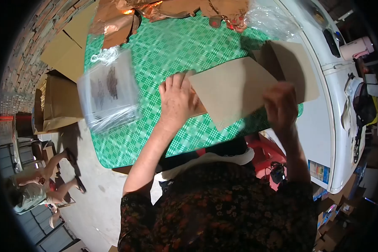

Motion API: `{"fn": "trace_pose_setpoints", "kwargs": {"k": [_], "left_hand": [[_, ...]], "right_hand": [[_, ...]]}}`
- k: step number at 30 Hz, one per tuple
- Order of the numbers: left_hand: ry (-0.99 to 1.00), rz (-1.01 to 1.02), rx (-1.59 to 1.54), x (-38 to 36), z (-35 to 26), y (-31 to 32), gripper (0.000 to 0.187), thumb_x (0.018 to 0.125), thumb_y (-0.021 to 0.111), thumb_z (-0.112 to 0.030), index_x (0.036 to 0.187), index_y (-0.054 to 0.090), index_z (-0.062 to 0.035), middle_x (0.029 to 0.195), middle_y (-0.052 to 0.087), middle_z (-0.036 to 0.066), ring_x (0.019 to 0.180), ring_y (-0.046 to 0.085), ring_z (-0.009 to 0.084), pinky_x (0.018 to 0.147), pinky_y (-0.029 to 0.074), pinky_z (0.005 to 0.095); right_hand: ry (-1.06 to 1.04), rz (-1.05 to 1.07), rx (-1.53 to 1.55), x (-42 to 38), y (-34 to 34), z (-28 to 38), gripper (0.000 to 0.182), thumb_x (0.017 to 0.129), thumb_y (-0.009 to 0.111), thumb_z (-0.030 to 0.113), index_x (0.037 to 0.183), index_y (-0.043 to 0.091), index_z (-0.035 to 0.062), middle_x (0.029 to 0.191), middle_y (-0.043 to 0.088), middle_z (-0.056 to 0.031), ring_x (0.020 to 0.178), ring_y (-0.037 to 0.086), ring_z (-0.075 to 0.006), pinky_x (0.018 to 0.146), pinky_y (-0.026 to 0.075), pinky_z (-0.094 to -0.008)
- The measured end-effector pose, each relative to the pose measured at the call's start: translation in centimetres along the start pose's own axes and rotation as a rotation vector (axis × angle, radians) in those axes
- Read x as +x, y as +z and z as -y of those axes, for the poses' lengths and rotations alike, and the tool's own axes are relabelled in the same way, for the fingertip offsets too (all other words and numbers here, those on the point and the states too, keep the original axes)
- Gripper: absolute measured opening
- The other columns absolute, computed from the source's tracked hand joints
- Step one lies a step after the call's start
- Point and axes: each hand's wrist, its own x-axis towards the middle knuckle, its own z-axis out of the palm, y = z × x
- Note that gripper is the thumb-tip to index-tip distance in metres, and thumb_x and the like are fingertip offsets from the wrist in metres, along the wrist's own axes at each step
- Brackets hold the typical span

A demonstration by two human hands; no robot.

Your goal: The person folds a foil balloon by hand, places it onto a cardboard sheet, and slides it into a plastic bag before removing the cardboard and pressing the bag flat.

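My left hand (175,96) is at the table's middle, its fingers curled at the left end of a flat copper-brown piece (198,108). A stiff tan cardboard sheet (229,90) lies over most of that piece, tilted up from the table. My right hand (280,105), blurred, is closed at the sheet's right edge; its fingertips are partly in shadow. Behind it, another tan sheet (300,71) reaches past the table's right edge. To the left of my left hand is a stack of clear plastic bags (111,90) with dark print.
Crumpled copper-coloured foil (168,10) and clear plastic film (273,19) lie along the far edge of the green checked table (168,46). A white fridge (344,105) stands at the right, an open cardboard box (63,105) at the left. Another person (33,189) is at lower left.
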Motion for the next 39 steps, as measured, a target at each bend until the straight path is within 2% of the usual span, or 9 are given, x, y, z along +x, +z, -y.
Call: {"fn": "trace_pose_setpoints", "kwargs": {"k": [4, 5, 8, 14, 20, 32, 35, 38, 39], "left_hand": [[-0.167, 0.244, 0.010, 2.0, 1.3, -1.5, 0.062, 0.080, 0.089, -0.028, 0.135, 0.067, -0.0101, 0.130, 0.064, 0.011, 0.123, 0.055, 0.0339, 0.107, 0.038, 0.0500], [-0.205, 0.266, -0.014, 2.4, 1.3, -1.9, 0.062, 0.076, 0.094, -0.037, 0.126, 0.069, -0.0098, 0.124, 0.066, 0.011, 0.124, 0.055, 0.0336, 0.107, 0.037, 0.0485], [-0.230, 0.396, 0.032, 3.5, 1.5, -2.6, 0.057, 0.074, 0.095, -0.043, 0.114, 0.073, -0.0093, 0.120, 0.067, 0.010, 0.123, 0.055, 0.0323, 0.105, 0.036, 0.0470], [-0.253, 0.481, -0.015, 4.1, 0.9, -3.7, 0.037, 0.077, 0.094, -0.034, 0.094, 0.074, -0.0083, 0.115, 0.069, 0.010, 0.117, 0.057, 0.0321, 0.104, 0.036, 0.0456], [-0.278, 0.535, -0.085, 4.1, 1.9, -3.3, 0.033, 0.083, 0.090, -0.032, 0.100, 0.075, -0.0074, 0.102, 0.075, 0.010, 0.114, 0.059, 0.0304, 0.102, 0.036, 0.0456], [-0.262, 0.597, -0.138, 4.0, 0.4, -5.4, 0.035, 0.086, 0.089, -0.035, 0.107, 0.080, -0.0078, 0.105, 0.075, 0.010, 0.120, 0.057, 0.0283, 0.106, 0.032, 0.0463], [-0.214, 0.514, -0.109, 3.6, 1.5, -4.2, 0.037, 0.087, 0.089, -0.035, 0.107, 0.080, -0.0060, 0.100, 0.077, 0.010, 0.109, 0.065, 0.0307, 0.100, 0.043, 0.0460], [-0.356, 0.493, -0.250, 4.7, 2.9, -5.4, 0.034, 0.090, 0.087, -0.031, 0.105, 0.078, -0.0025, 0.090, 0.077, 0.012, 0.089, 0.072, 0.0277, 0.083, 0.054, 0.0425], [-0.377, 0.421, -0.321, 4.8, 3.6, -6.1, 0.033, 0.090, 0.085, -0.032, 0.105, 0.078, -0.0026, 0.090, 0.077, 0.013, 0.087, 0.073, 0.0286, 0.084, 0.054, 0.0435]], "right_hand": [[0.049, 0.024, 0.005, -5.9, -0.4, 1.2, 0.024, 0.082, 0.076, -0.010, 0.095, 0.063, 0.0048, 0.104, 0.068, -0.0120, 0.103, 0.067, -0.0360, 0.093, 0.057, -0.0498], [0.062, 0.024, 0.005, -6.8, -0.7, 1.4, 0.024, 0.081, 0.076, -0.010, 0.095, 0.063, 0.0049, 0.103, 0.068, -0.0118, 0.103, 0.067, -0.0362, 0.092, 0.058, -0.0491], [0.108, 0.032, 0.021, -9.1, -1.9, 1.9, 0.026, 0.078, 0.077, -0.011, 0.095, 0.063, 0.0049, 0.102, 0.068, -0.0113, 0.103, 0.068, -0.0363, 0.090, 0.058, -0.0475], [0.126, 0.086, 0.077, -11.5, -2.4, 2.6, 0.028, 0.075, 0.076, -0.011, 0.094, 0.063, 0.0050, 0.104, 0.069, -0.0116, 0.102, 0.068, -0.0360, 0.087, 0.058, -0.0470], [0.099, 0.114, 0.125, -11.4, -1.9, 3.3, 0.028, 0.075, 0.077, -0.009, 0.094, 0.063, 0.0048, 0.105, 0.070, -0.0112, 0.103, 0.067, -0.0364, 0.088, 0.058, -0.0480], [0.062, 0.160, 0.162, -11.7, -0.9, 2.6, 0.033, 0.068, 0.072, -0.009, 0.097, 0.065, 0.0061, 0.108, 0.069, -0.0091, 0.103, 0.066, -0.0337, 0.092, 0.056, -0.0496], [0.056, 0.176, 0.154, -11.6, -0.9, 2.4, 0.032, 0.068, 0.073, -0.008, 0.096, 0.065, 0.0062, 0.109, 0.069, -0.0090, 0.104, 0.066, -0.0335, 0.092, 0.056, -0.0493], [0.026, 0.192, 0.160, -11.2, -0.4, 2.3, 0.032, 0.069, 0.073, -0.007, 0.096, 0.065, 0.0064, 0.108, 0.069, -0.0089, 0.104, 0.066, -0.0336, 0.092, 0.056, -0.0491], [0.010, 0.198, 0.183, -10.6, 0.0, 2.5, 0.031, 0.069, 0.073, -0.007, 0.096, 0.066, 0.0064, 0.108, 0.069, -0.0090, 0.104, 0.066, -0.0337, 0.092, 0.056, -0.0490]]}}
